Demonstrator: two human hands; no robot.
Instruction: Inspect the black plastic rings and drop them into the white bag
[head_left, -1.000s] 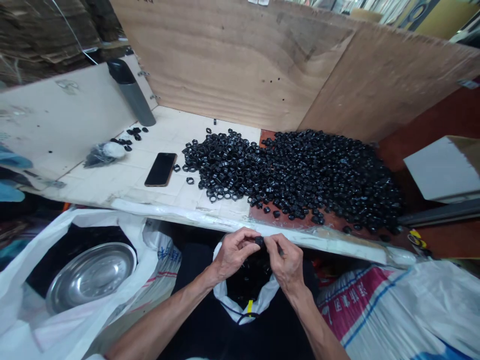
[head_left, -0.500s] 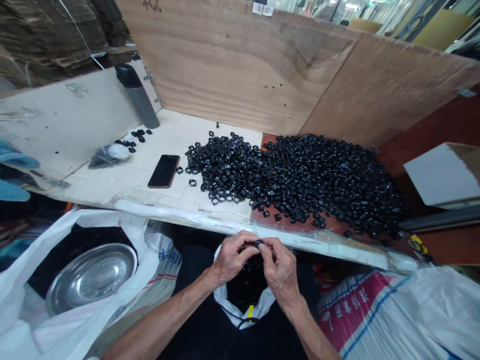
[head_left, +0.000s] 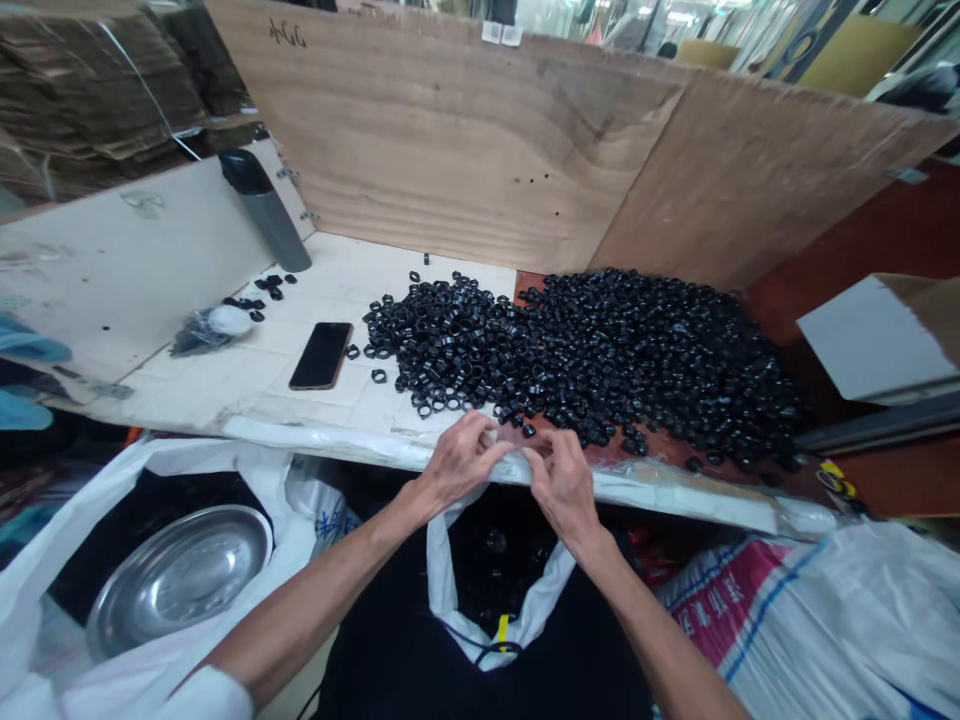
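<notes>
My left hand (head_left: 463, 455) is over the table's front edge, its fingers bent and partly apart, with no part visible between them. Close beside it on the right, my right hand (head_left: 562, 478) reaches toward the near side of the pile, thumb and fingers curled; whether it touches a part is too small to tell. Small black rings (head_left: 457, 345) lie heaped on the pale board, and a larger mass of black parts (head_left: 660, 360) spreads to the right. Below my hands an open white bag (head_left: 442, 570) holds dark parts.
A phone (head_left: 321, 355), a grey bottle (head_left: 271, 222) and a small plastic bag (head_left: 210, 330) are on the left. Wooden panels (head_left: 465, 140) wall the back. A metal bowl (head_left: 187, 570) sits in a sack at lower left; a white box (head_left: 874, 340) stands right.
Both hands have moved up and forward from above the bag to the table edge. The small black piece between their fingertips no longer shows there. The view has shifted slightly.
</notes>
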